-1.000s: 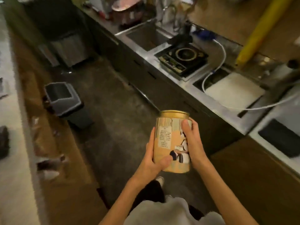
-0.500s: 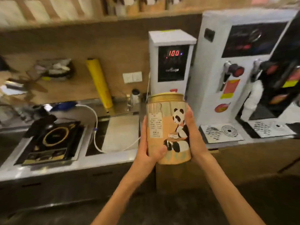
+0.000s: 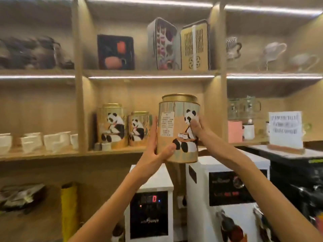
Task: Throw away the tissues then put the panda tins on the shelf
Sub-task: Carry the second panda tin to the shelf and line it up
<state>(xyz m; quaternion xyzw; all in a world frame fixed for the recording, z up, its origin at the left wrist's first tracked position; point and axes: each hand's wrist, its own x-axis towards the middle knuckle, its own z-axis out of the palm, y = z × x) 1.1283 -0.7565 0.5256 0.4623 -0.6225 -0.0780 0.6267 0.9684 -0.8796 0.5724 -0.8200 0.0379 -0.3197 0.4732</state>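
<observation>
I hold a tall panda tin (image 3: 176, 130) with a gold lid upright in both hands, raised in front of the middle shelf compartment. My left hand (image 3: 158, 151) grips its left side and bottom edge. My right hand (image 3: 198, 130) presses on its right side over the panda picture. Two more panda tins stand on the wooden shelf (image 3: 122, 151): a larger one (image 3: 112, 125) at the left and a smaller one (image 3: 138, 128) beside it, just left of the tin I hold. No tissues are in view.
White cups (image 3: 35, 141) line the shelf at the left. A pink box (image 3: 235, 131) and a paper sign (image 3: 285, 130) are to the right. White machines (image 3: 150, 206) stand below the shelf. Boxes and trays (image 3: 178, 44) fill the upper shelf.
My view swung from the floor and counter up to the wall shelves. Both hands lifted the tin from waist height to the level of the middle shelf.
</observation>
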